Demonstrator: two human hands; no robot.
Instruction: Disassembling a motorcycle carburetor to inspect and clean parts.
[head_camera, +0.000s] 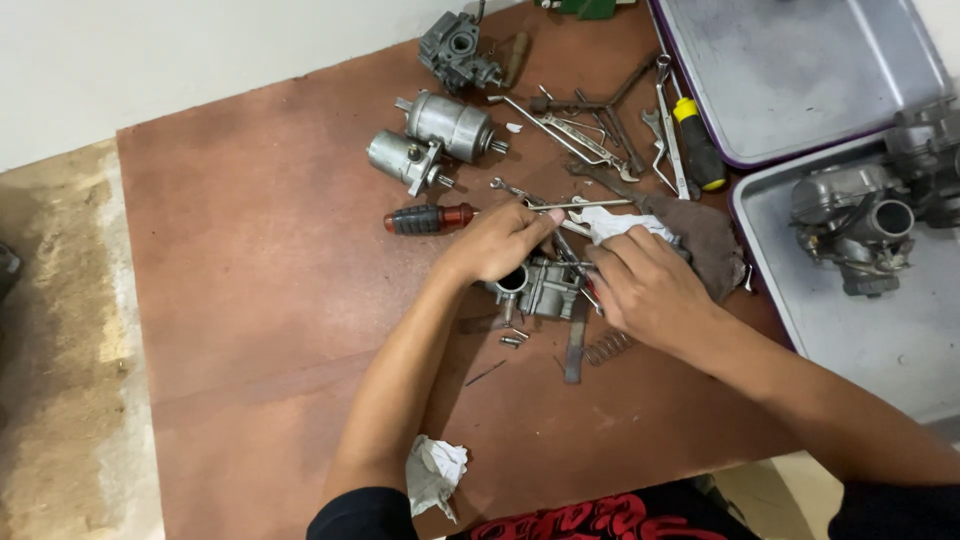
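Both hands work at the grey carburetor (540, 288) — left hand (500, 243) pinches it steady from 11 o'clock, right hand (648, 290) grips a white rag (615, 225) at 2 o'clock, likely for wiping.

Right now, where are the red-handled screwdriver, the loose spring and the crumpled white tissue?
red-handled screwdriver (428, 219), head view, on its red and black handle.
loose spring (606, 347), head view, mid-coil, beside the right hand.
crumpled white tissue (434, 474), head view, on its middle, near the table's front edge.

We are seeing a brown surface (250, 300) carrying a carburetor (540, 288), two starter motors (430, 140), a screwdriver (430, 219), wrenches (600, 125), a spring (607, 347) and two metal trays (900, 350).
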